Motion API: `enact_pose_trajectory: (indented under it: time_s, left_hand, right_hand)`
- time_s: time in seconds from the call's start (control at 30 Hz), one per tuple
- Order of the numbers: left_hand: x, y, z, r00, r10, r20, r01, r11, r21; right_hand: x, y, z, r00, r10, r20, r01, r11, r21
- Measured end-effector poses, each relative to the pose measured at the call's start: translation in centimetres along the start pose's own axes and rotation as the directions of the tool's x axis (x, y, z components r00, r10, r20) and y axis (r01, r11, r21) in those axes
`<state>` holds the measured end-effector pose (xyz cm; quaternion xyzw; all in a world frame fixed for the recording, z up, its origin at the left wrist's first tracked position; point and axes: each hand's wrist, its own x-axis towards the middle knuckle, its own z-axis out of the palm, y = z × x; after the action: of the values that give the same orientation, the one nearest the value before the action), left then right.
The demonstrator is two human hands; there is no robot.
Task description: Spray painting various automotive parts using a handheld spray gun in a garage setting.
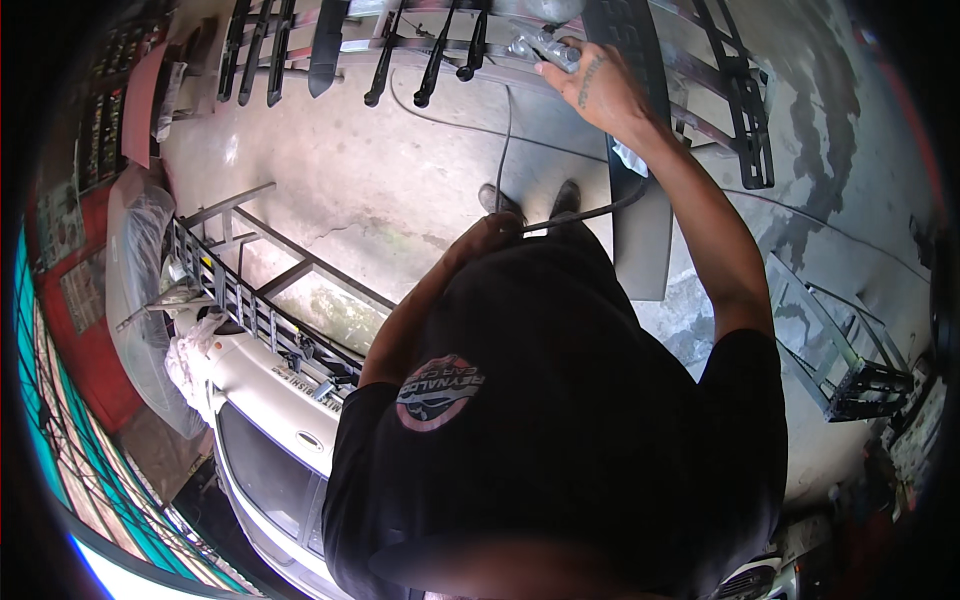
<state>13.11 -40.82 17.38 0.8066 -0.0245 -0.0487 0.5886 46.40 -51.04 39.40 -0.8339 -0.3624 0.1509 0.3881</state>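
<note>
A: Hands?
B: Gripped a silver spray gun [545,47] in the right hand [600,92], just left of the long dark panel [640,250]. Had the left hand [490,234] near the dark shirt [590,330], apparently closed around a dark hose [585,213]; too dim to be sure.
A: Done well how?
B: Needed gun square to the work, even distance, overlapping strokes, wrist locked. Also needed hose slack held up, clear of panel and white cloth [628,157].
A: Farther out?
B: Saw black bars [328,45] in a row, upper left. Needed hose clearance there too.
</note>
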Motion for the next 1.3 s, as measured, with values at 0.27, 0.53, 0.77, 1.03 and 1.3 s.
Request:
enact_pose_trajectory:
  time_s: [0.27,0.53,0.77,1.03,1.3]
  left_hand:
    - [-0.7,0.5,0.6,0.962,-0.273,0.009,0.270,0.947,-0.174]
    - [-0.2,0.7,0.5,0.972,-0.234,0.035,0.233,0.972,0.035]
    - [0.9,6.1,-0.9,0.987,-0.115,-0.113,0.103,0.989,-0.104]
    - [-0.8,1.5,1.5,0.878,-0.471,0.082,0.388,0.601,-0.699]
    - [1.2,-3.3,0.5,0.881,-0.374,0.290,0.359,0.927,0.104]
  right_hand:
    - [-2.6,-1.7,1.0,0.959,-0.085,0.269,0.068,0.995,0.073]
    - [5.2,-0.3,-0.3,0.993,0.072,0.096,-0.065,0.995,-0.076]
    - [10.0,-2.0,-1.5,0.982,0.071,-0.173,-0.076,0.997,-0.022]
    - [1.5,-2.1,0.2,0.983,0.068,0.171,-0.081,0.994,0.074]
    - [-8.7,-4.3,1.9,0.990,0.142,-0.011,-0.132,0.942,0.308]
